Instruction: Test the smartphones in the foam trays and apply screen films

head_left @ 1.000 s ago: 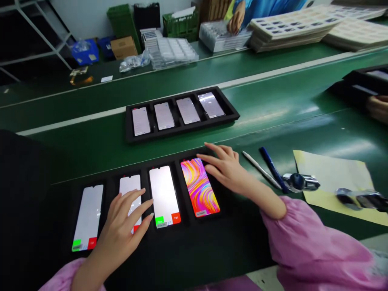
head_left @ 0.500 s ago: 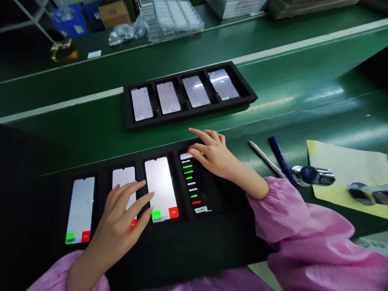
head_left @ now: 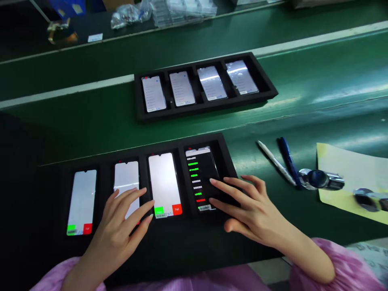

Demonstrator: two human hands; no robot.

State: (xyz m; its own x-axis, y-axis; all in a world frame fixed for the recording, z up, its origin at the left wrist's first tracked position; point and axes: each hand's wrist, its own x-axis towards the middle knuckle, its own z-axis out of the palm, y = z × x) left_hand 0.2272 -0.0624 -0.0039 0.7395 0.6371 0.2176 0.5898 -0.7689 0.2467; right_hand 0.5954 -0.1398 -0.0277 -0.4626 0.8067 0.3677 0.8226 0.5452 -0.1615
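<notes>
Several phones lie in a near black foam tray (head_left: 226,151). The rightmost phone (head_left: 206,173) shows a dark screen with green, white and red lines of text. My right hand (head_left: 248,206), fingers spread and holding nothing, is over that phone's lower right edge. My left hand (head_left: 123,222) is open above the second phone from the left (head_left: 127,173), its fingertips near the left edge of a white-lit phone (head_left: 163,178) with green and red boxes. The leftmost phone (head_left: 81,198) also has a pale screen with green and red boxes.
Beyond, a second black tray (head_left: 206,109) holds several lit phones. To the right lie a white pen (head_left: 275,161), a blue pen (head_left: 287,159), a shiny metal object (head_left: 321,179) and yellow paper (head_left: 333,157). Plastic packaging (head_left: 182,12) sits at the back.
My right hand has moved down and right from the top of the rightmost phone, uncovering its upper part. My left hand stays over the second phone. The view has shifted slightly.
</notes>
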